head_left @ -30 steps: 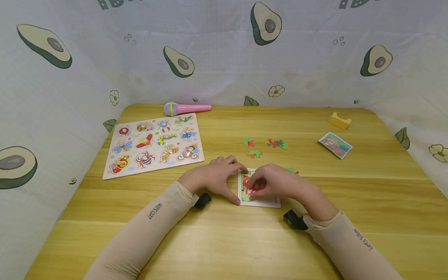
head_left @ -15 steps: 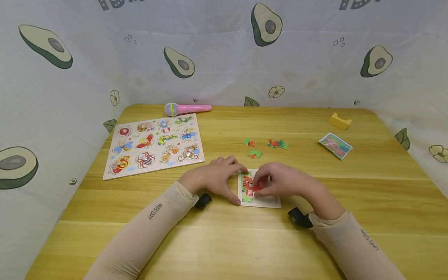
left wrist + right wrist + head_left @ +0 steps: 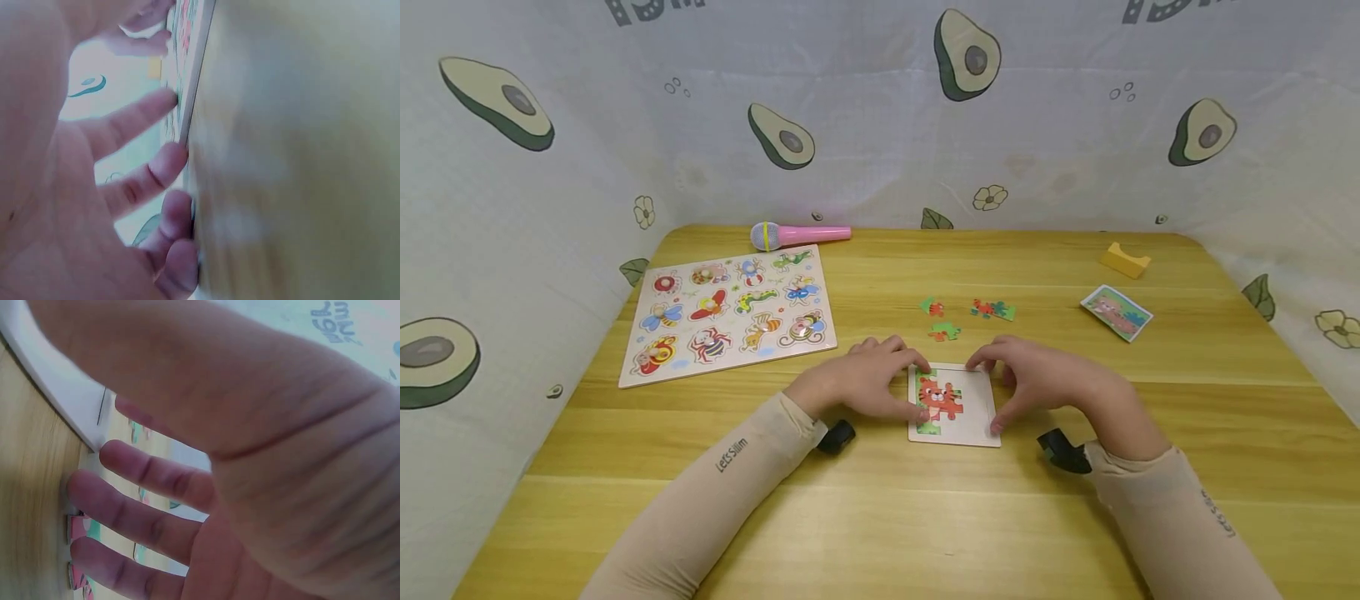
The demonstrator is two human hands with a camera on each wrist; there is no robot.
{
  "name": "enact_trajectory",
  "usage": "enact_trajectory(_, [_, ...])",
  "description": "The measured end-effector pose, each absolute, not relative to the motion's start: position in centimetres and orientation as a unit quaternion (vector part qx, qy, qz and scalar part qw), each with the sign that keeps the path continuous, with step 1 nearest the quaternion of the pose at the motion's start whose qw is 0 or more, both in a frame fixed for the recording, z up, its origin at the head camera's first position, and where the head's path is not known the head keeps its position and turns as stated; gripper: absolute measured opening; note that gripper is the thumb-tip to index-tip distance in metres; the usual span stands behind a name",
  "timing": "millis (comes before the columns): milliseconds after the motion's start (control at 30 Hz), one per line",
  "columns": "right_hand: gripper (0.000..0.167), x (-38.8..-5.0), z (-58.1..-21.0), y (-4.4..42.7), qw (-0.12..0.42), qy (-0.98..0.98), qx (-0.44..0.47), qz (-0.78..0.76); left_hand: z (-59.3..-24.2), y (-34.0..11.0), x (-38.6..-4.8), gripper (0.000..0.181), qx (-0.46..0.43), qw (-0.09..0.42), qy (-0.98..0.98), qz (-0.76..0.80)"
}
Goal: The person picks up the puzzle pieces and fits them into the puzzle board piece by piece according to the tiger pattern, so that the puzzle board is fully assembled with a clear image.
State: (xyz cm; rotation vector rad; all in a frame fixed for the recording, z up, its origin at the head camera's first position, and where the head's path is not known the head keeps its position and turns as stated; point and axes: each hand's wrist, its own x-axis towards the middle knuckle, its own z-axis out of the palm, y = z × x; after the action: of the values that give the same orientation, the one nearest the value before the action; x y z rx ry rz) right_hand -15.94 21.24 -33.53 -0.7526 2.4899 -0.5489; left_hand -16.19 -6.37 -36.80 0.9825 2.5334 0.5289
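Observation:
A puzzle board (image 3: 973,417) lies flat between my hands, several joined pieces forming a red tiger (image 3: 934,393) on its left side. With its thumb on the pieces at lower left, my left hand (image 3: 865,379) touches the board's upper left corner with the index finger. Its other fingers stretch along the edge in the left wrist view. At the right side, my right hand (image 3: 1056,379) has its thumb and index finger at the board's edge, holding no piece. The right wrist view shows loose pieces (image 3: 80,526) by the fingers of that hand, hidden in the head view.
Beyond the board lie loose puzzle pieces (image 3: 945,332). An insect peg puzzle (image 3: 730,312) and a pink toy microphone (image 3: 812,235) are at the left back. A picture card (image 3: 1117,313) and a yellow block (image 3: 1125,261) lie at the right.
My right hand has let go of a red piece, now joined to the tiger's right side, and moved right to the board's edge. My left thumb has moved onto the pieces.

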Motion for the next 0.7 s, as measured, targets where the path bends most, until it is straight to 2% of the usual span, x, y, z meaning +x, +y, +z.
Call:
enact_trajectory(200, [0.089,-16.1,-33.7,21.4,0.252,0.908,-0.268,-0.203,-37.1,-5.5,-15.8,0.05,0.302,0.164,0.917,0.204])
enact_trajectory(700, [0.089,-15.9,-33.9,21.0,0.247,0.915,-0.261,-0.186,-37.1,-4.9,-15.5,0.052,0.275,0.154,0.929,0.194])
